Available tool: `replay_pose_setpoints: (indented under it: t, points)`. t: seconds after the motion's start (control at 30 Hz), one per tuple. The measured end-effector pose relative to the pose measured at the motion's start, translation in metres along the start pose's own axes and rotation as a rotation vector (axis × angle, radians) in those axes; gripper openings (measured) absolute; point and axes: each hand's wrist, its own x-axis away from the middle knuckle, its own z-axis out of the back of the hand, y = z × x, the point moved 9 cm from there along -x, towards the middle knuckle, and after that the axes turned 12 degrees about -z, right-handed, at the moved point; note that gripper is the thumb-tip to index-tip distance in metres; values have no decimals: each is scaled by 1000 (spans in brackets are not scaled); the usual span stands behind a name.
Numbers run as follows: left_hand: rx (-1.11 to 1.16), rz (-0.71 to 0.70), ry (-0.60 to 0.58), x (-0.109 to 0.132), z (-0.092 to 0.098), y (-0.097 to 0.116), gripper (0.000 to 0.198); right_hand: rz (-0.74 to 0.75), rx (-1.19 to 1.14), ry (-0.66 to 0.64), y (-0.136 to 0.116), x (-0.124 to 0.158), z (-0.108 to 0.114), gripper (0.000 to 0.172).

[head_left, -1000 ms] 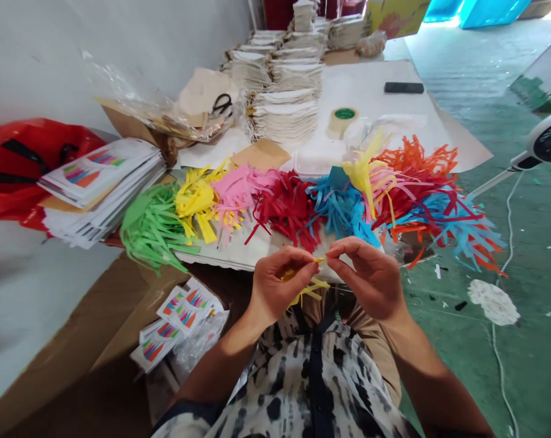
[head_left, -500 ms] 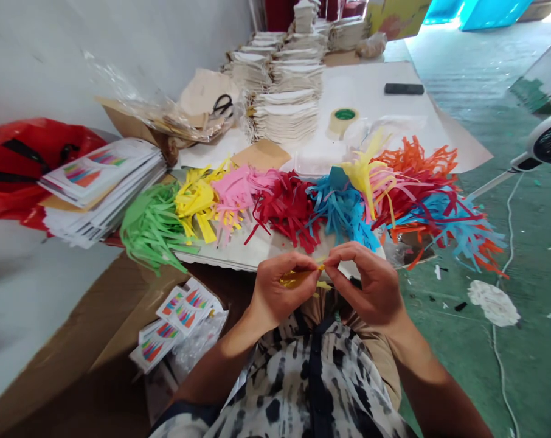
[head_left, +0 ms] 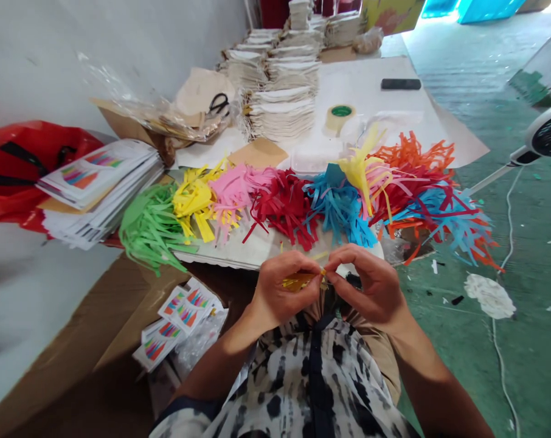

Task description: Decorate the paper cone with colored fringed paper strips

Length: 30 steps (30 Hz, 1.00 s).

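My left hand (head_left: 288,281) pinches a yellow paper tassel (head_left: 298,281), whose strips show inside the curl of the fingers. My right hand (head_left: 367,281) meets it fingertip to fingertip and pinches the tassel's end; the exact hold there is small and partly hidden. Just beyond my hands, tissue-paper tassels lie in a row along the table edge: green (head_left: 150,225), yellow (head_left: 194,198), pink (head_left: 239,188), dark red (head_left: 287,207) and blue (head_left: 339,204). To the right, a mixed heap holds orange strips (head_left: 416,158), with red, pink, yellow and blue among them.
Stacked white bundles (head_left: 282,112) stand farther back, with a tape roll (head_left: 339,118), a dark bar-shaped object (head_left: 400,84) and scissors (head_left: 218,104) around them. Printed sheets (head_left: 102,176) pile up at left beside a red bag (head_left: 24,164). Printed cards (head_left: 184,316) lie lower left. A fan (head_left: 547,134) stands right.
Both hands stay together at nearly the same spot, with fingertips shifted slightly on the yellow paper. The whole view has moved a little; the tassels on the table lie as before.
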Motion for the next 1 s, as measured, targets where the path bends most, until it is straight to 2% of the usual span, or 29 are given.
replay_pose_setpoints:
  t: [0.2,0.33,0.43,0.57,0.67,0.8,0.9,1.0]
  points:
    - [154,37,-12,0,-10,-6,4,-33,-170,57,13,7,5,13]
    - [158,47,-38,-2,-12,-7,5,-27,-230,97,19,11,9,17]
    - [137,82,-29,-2,-12,-7,6,-38,-225,112,20,12,12,20]
    - [47,51,-2,-2,-11,-3,4,-10,-127,118,15,13,13,23]
    - [114,118,1,1,-15,-12,6,-25,-99,135,17,13,14,20]
    - [234,232,5,7,-18,-28,21,-126,-205,211,33,16,21,15]
    - [222,248,6,8,-18,-31,19,-165,-238,231,39,18,23,12]
    - [202,234,36,7,-17,-30,16,-151,-188,197,37,18,20,12]
